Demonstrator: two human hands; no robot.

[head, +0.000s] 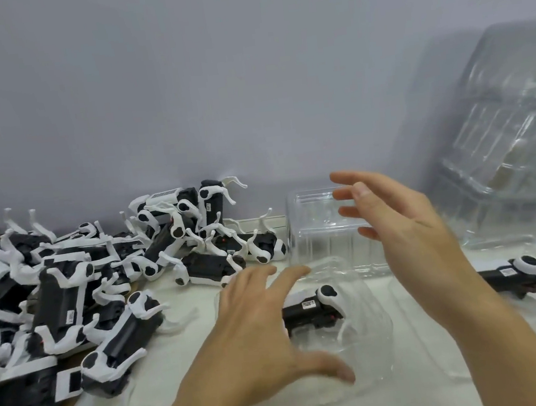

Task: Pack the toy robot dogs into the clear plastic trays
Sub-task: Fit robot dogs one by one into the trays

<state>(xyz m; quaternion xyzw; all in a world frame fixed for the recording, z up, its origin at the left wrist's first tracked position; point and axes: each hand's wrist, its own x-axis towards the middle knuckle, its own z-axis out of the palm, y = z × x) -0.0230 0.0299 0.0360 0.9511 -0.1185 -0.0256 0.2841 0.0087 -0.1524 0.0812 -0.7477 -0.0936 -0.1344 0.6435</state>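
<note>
**Both hands open over a tray**

Nearest me, my left hand (266, 328) hovers with fingers spread wide, holding nothing, just above a clear tray (358, 352) with a dog (310, 307) lying in it. My right hand (404, 221) is raised, open and empty, before an upright empty tray (326, 239). Loose dogs (70, 289) are heaped at left; another dog (512, 276) lies right, near stacked trays (512, 144).
</note>
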